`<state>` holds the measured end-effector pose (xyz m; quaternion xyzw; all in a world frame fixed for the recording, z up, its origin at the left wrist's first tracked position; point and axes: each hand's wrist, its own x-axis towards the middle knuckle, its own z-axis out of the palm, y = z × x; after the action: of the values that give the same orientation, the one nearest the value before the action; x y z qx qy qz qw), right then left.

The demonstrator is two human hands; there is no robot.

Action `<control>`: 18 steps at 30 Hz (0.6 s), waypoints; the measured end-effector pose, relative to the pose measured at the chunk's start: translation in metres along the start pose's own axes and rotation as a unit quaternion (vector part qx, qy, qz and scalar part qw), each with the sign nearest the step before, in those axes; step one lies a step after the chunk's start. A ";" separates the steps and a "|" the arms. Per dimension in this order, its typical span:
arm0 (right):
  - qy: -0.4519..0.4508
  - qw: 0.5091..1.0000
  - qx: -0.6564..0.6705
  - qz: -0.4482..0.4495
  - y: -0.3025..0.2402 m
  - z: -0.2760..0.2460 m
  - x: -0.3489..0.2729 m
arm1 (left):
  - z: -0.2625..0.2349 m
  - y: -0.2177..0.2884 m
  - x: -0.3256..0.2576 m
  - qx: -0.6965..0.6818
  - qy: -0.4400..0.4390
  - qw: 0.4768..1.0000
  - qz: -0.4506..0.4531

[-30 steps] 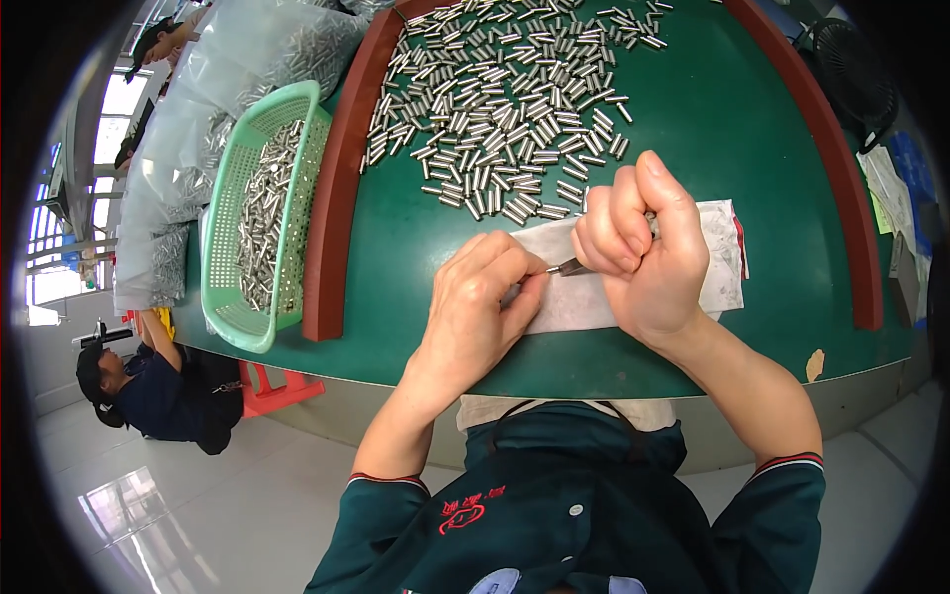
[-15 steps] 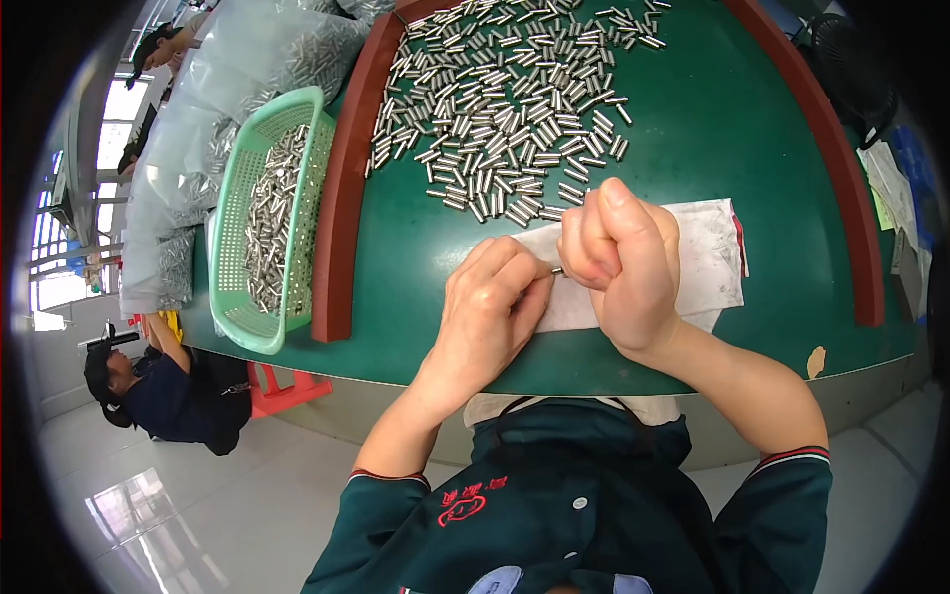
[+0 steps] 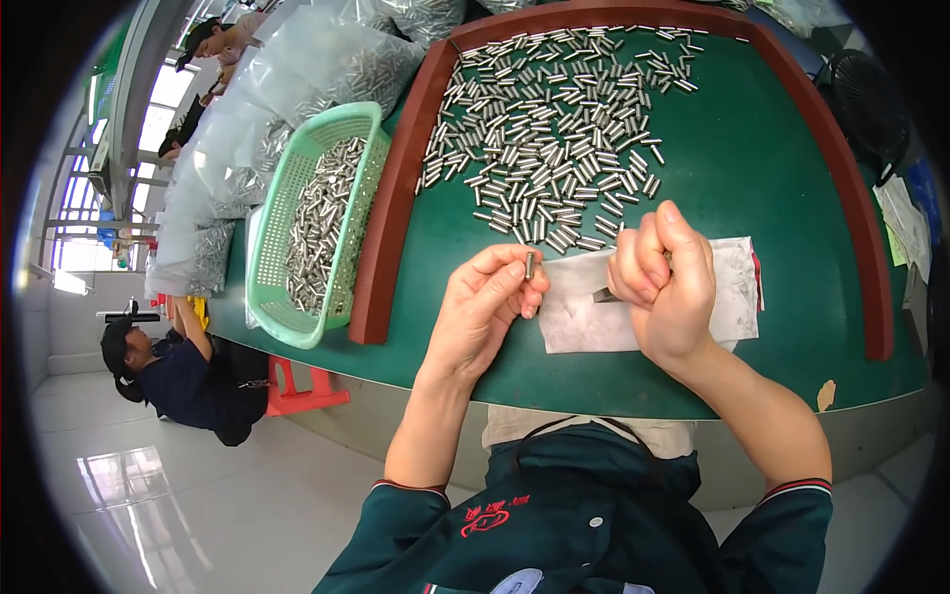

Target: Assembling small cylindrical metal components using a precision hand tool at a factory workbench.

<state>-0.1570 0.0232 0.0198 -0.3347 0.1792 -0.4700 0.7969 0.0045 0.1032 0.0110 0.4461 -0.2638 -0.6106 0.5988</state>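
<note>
Green tabletop point(image 3: 782, 178): left hand point(image 3: 485, 307) pinches one metal pin point(image 3: 529, 264); right hand point(image 3: 665, 282), fisted, grips a dark tool point(image 3: 606, 294) above white cloth point(image 3: 594, 317) near the front edge.

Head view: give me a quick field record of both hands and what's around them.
left hand: pinches one small metal pin upright at its fingertips
right hand: fisted around a dark tool, tip pointing left
under hands: white cloth on green table
beyond hands: loose metal pins, scattered
left side: green basket of pins
</note>
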 end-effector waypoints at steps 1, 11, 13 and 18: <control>0.004 1.000 -0.001 0.003 0.000 0.001 0.000 | -0.001 0.001 0.000 0.000 0.001 1.000 0.002; 0.000 1.000 -0.010 0.002 -0.001 0.002 0.002 | -0.018 0.026 0.001 0.163 0.086 0.977 0.105; -0.003 1.000 -0.017 -0.002 0.000 0.001 0.003 | -0.015 0.026 0.008 0.387 0.170 0.890 0.173; -0.003 1.000 -0.008 0.003 -0.001 0.002 0.003 | -0.013 0.029 0.019 0.628 0.203 0.715 0.232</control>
<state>-0.1545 0.0212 0.0219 -0.3421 0.1817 -0.4655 0.7957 0.0321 0.0835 0.0261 0.7571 -0.5542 -0.0415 0.3435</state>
